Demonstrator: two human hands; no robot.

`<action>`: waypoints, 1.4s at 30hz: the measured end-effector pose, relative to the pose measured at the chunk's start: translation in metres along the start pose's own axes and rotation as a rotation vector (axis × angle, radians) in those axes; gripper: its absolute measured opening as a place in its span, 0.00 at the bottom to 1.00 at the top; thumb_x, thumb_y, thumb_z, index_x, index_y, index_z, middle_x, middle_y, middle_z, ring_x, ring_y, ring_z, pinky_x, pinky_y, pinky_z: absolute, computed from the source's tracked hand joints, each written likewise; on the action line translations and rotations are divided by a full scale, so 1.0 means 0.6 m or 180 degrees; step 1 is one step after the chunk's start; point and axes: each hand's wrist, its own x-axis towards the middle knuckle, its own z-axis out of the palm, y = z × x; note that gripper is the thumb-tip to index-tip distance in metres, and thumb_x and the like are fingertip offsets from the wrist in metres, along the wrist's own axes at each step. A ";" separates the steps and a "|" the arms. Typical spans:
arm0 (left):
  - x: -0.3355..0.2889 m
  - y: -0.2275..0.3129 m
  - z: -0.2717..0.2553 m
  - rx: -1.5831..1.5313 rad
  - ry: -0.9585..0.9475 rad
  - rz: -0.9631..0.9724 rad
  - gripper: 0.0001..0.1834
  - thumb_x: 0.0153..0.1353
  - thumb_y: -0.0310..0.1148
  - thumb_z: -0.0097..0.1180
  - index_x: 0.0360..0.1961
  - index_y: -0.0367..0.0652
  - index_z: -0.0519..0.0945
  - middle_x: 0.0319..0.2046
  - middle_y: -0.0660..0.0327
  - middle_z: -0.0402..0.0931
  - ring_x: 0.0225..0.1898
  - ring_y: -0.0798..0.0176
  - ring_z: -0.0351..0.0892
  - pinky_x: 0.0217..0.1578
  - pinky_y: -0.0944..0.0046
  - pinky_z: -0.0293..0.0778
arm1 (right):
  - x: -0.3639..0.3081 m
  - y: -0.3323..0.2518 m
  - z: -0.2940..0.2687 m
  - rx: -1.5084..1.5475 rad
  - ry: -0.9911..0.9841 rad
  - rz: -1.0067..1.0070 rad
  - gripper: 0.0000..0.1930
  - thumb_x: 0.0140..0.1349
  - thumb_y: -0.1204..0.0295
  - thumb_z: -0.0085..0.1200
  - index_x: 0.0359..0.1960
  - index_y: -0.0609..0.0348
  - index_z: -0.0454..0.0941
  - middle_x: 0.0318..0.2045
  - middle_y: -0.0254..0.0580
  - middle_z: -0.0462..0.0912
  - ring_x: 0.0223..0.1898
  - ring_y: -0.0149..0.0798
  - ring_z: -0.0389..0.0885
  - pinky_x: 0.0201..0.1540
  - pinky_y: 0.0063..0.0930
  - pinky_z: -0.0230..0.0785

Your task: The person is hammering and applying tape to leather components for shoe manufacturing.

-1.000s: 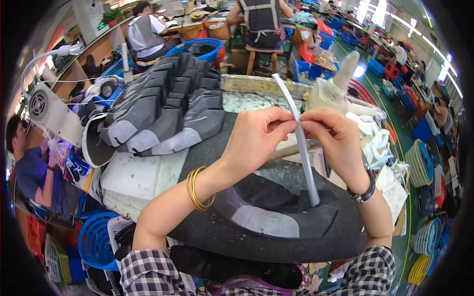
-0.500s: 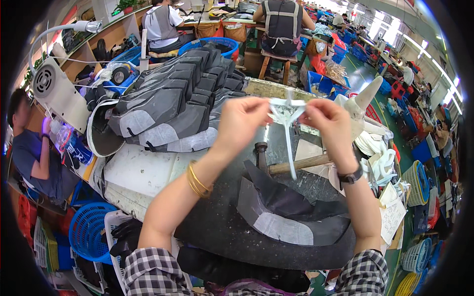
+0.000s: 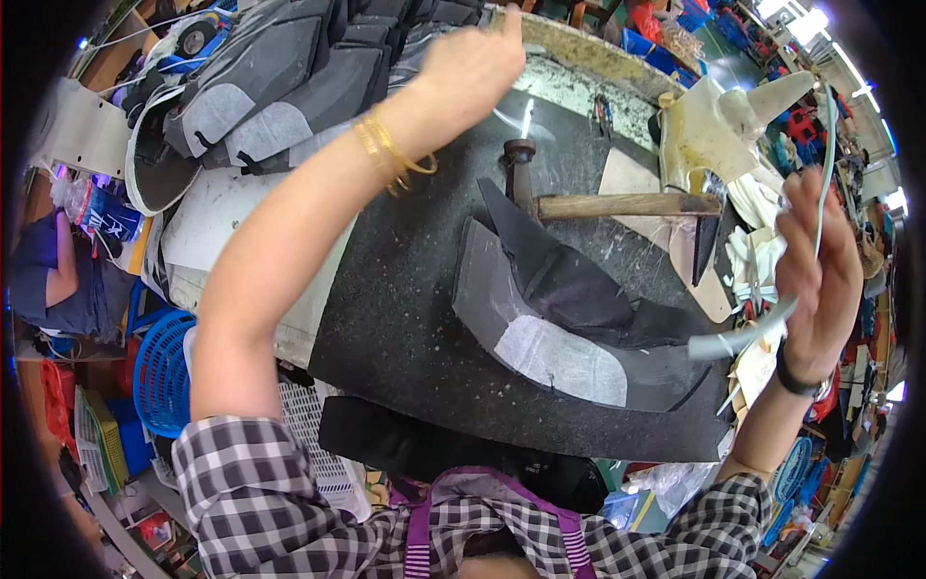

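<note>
My left hand (image 3: 473, 66) is raised over the far side of the work surface, near the stacked dark grey pieces (image 3: 347, 87). Its fingers look curled; whatever they hold is hidden. Over on the right, my right hand (image 3: 820, 280) grips a narrow white strip (image 3: 738, 343), blurred by motion, with one end curving toward the table and another rising above the fingers. Between my arms a curved dark grey padded piece with a pale patch (image 3: 559, 359) lies on the black mat (image 3: 395, 338). Beyond it rests a wooden-handled hammer (image 3: 617, 206).
An upright metal tool (image 3: 521, 174) stands beside the hammer handle. At the right are a cream horn-shaped fixture (image 3: 709, 125) and a pile of white strips (image 3: 757, 246). A blue basket (image 3: 162, 372) stands on the left. Another person (image 3: 48, 270) sits at far left.
My hands have moved far apart, the left one up and away, the right one out to the right with the white strip. The view has tipped closer to the mat.
</note>
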 end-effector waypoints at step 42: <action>-0.148 0.274 -0.057 -0.1686 -0.1336 0.2069 0.08 0.47 0.32 0.60 0.29 0.42 0.83 0.30 0.56 0.83 0.40 0.54 0.82 0.43 0.49 0.71 | -0.146 0.165 0.066 -0.5004 -0.1859 0.0918 0.07 0.56 0.74 0.56 0.31 0.66 0.75 0.52 0.61 0.75 0.53 0.58 0.75 0.57 0.43 0.67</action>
